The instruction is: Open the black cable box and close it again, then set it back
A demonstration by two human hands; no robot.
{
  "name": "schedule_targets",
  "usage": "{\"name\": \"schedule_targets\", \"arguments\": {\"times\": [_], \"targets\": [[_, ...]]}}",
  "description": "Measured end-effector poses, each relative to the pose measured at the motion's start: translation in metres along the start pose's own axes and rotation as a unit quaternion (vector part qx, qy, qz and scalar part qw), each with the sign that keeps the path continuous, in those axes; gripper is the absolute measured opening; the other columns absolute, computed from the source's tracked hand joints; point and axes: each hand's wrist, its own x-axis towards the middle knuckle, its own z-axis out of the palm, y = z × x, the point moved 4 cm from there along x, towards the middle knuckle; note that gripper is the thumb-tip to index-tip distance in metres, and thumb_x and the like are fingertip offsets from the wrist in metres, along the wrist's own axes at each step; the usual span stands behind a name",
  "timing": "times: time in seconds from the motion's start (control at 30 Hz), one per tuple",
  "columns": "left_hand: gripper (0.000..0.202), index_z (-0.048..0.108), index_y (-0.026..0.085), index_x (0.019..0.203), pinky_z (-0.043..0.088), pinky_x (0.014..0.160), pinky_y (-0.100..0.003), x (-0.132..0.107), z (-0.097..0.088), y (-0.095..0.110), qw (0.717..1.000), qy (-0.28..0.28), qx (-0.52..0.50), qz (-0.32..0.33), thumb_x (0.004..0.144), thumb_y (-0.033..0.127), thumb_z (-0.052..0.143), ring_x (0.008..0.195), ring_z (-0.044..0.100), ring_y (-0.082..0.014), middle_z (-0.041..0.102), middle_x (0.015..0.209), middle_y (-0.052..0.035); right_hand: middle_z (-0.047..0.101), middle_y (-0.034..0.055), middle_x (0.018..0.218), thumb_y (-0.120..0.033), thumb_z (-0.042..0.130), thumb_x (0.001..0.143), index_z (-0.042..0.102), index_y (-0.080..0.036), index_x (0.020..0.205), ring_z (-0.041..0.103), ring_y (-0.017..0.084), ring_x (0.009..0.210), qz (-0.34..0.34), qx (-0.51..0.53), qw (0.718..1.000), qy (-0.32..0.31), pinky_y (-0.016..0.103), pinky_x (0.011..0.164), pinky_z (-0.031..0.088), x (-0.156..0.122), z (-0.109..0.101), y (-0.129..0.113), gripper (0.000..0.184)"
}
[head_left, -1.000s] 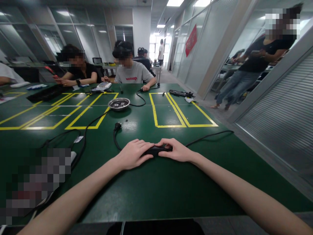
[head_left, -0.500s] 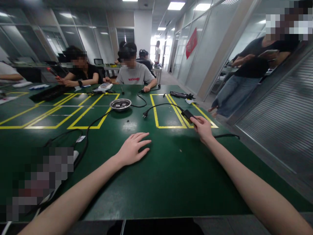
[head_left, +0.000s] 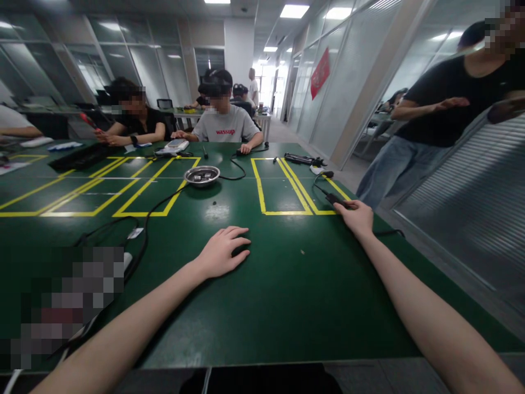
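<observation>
My right hand (head_left: 357, 218) is closed on a black power adapter (head_left: 337, 199) near the right edge of the green table (head_left: 262, 306). From the adapter a thin cord loops away, with what looks like its plug end (head_left: 327, 174) by the yellow tape. Behind my wrist, another black cable (head_left: 389, 232) runs toward the table's edge. My left hand (head_left: 225, 251) rests on the tabletop, palm down with fingers spread, holding nothing. Beyond it stands a round metal dish (head_left: 202, 175) with small metal parts inside.
Yellow tape rectangles (head_left: 283, 212) mark the table. A folded black tripod-like object (head_left: 304, 160) lies at the far right. At left are cables (head_left: 143, 241) and a blurred-out object (head_left: 77, 301). Co-workers sit opposite; a person (head_left: 447, 104) stands at the right.
My right hand has moved right with the adapter, dragging the cord and plug off the middle of the table to the right. My left hand has barely moved. The standing person has shifted and leans.
</observation>
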Motion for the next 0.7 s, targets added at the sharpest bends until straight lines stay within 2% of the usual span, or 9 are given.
{"name": "schedule_targets", "arguments": {"times": [0.1, 0.3, 0.4, 0.53, 0.7], "targets": [[0.026, 0.075, 0.021, 0.118, 0.055, 0.105, -0.05, 0.0, 0.0, 0.001, 1.0, 0.001, 0.002, 0.003, 0.1, 0.033, 0.06, 0.13, 0.062, -0.0296, 0.066, 0.142, -0.0115, 0.079, 0.0146, 0.097, -0.045, 0.082, 0.064, 0.078, -0.018, 0.092, 0.073, 0.034, 0.093, 0.016, -0.038, 0.999, -0.012, 0.046, 0.085, 0.057, 0.003, -0.001, 0.005, 0.039], [0.026, 0.074, 0.02, 0.118, 0.053, 0.106, -0.051, 0.0, 0.001, 0.0, 1.0, -0.007, -0.001, -0.007, 0.101, 0.033, 0.06, 0.127, 0.063, -0.0301, 0.067, 0.141, -0.0119, 0.078, 0.0152, 0.103, -0.044, 0.083, 0.065, 0.079, -0.02, 0.098, 0.072, 0.035, 0.095, 0.02, -0.081, 0.996, 0.038, 0.045, 0.083, 0.057, 0.007, -0.011, 0.011, 0.041], [0.027, 0.074, 0.021, 0.119, 0.053, 0.106, -0.05, 0.0, 0.002, -0.001, 1.0, -0.011, 0.0, -0.007, 0.101, 0.034, 0.059, 0.127, 0.063, -0.0293, 0.067, 0.141, -0.0117, 0.078, 0.0144, 0.103, -0.044, 0.082, 0.065, 0.078, -0.02, 0.099, 0.072, 0.034, 0.095, 0.014, -0.101, 0.995, 0.017, 0.043, 0.082, 0.056, 0.007, -0.009, 0.011, 0.042], [0.027, 0.073, 0.023, 0.12, 0.052, 0.107, -0.048, -0.001, 0.003, -0.003, 1.0, -0.015, -0.001, -0.011, 0.101, 0.034, 0.058, 0.128, 0.062, -0.0279, 0.067, 0.141, -0.0099, 0.078, 0.014, 0.104, -0.044, 0.078, 0.07, 0.077, -0.019, 0.097, 0.071, 0.033, 0.096, -0.032, -0.082, 0.996, -0.018, 0.041, 0.082, 0.055, 0.007, -0.003, 0.007, 0.037], [0.027, 0.073, 0.024, 0.119, 0.051, 0.107, -0.048, -0.001, 0.003, -0.004, 1.0, -0.01, -0.014, -0.012, 0.101, 0.035, 0.058, 0.128, 0.062, -0.0276, 0.067, 0.141, -0.0091, 0.078, 0.0147, 0.093, -0.053, 0.061, 0.086, 0.076, -0.017, 0.096, 0.07, 0.03, 0.087, -0.038, -0.054, 0.997, -0.034, 0.036, 0.075, 0.053, 0.011, 0.001, 0.01, 0.041]]}}
